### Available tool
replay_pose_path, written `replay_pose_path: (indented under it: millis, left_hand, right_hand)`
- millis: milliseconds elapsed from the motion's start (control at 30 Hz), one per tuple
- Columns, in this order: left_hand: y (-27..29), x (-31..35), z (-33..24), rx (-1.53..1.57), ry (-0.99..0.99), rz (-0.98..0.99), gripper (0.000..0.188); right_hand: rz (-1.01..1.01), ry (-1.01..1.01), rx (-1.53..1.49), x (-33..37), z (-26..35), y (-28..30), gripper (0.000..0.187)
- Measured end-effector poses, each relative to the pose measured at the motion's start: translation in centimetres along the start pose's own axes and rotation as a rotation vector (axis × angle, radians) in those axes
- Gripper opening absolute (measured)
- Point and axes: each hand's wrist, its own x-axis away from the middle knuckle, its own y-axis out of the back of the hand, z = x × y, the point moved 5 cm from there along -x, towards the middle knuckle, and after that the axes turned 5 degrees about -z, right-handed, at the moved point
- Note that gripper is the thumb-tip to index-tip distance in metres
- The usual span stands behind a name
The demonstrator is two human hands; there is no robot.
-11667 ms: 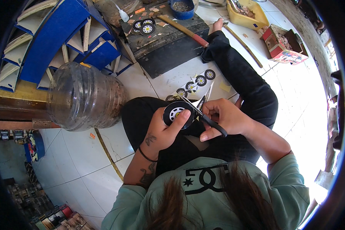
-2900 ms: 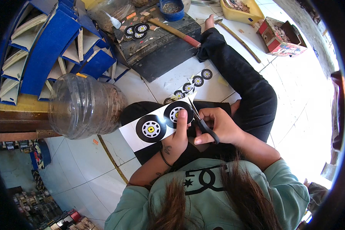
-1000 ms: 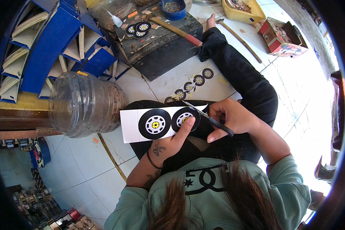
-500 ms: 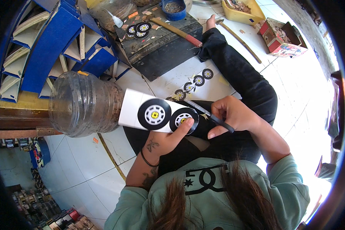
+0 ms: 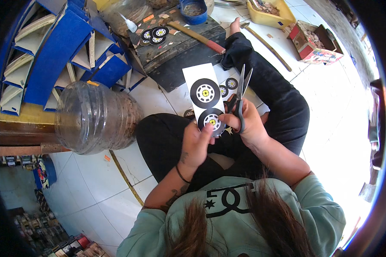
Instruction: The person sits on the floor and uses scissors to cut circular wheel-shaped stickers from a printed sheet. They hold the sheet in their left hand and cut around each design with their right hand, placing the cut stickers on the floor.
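Observation:
My left hand [image 5: 196, 145] pinches the lower end of a white paper strip [image 5: 198, 72] between thumb and fingers. Two round black-and-white wheel pictures with yellow centres are printed on it, and my left thumb lies over the lower one. The strip stands nearly upright in the view. In my right hand [image 5: 252, 126] is a pair of scissors [image 5: 240, 92], blades pointing away from me and slightly apart. My right thumb is at the strip's right edge, beside the lower wheel. Partly hidden behind the strip, a scrap with wheel pictures [image 5: 231, 83] lies on the floor.
Ahead stands a dark block [image 5: 180, 68] bearing a hammer [image 5: 197, 38], wheel cut-outs [image 5: 160, 32], a glue bottle [image 5: 130, 25] and a blue tub [image 5: 194, 17]. Farther right are another hammer [image 5: 268, 47], a yellow bin [image 5: 272, 19] and a red box [image 5: 315, 49]. A clear plastic jug [image 5: 94, 120] lies left.
The strip has turned from lying sideways to nearly upright and shifted right. The scissors have swung from pointing left to pointing away, with their blades now apart.

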Motion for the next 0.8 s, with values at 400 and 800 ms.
replay_pose_path:
  millis: [400, 800]
  left_hand:
    - [0.8, 0.7, -2.4, -0.414, -0.209, -0.224, 0.025]
    - [0.1, 1.4, -2.7, -0.46, -0.279, -0.256, 0.026]
  right_hand:
    - [0.394, -0.176, 0.322, 2.5, -1.1, 0.6, 0.042]
    - [0.397, -0.146, 0.359, 2.8, -0.9, 0.3, 0.044]
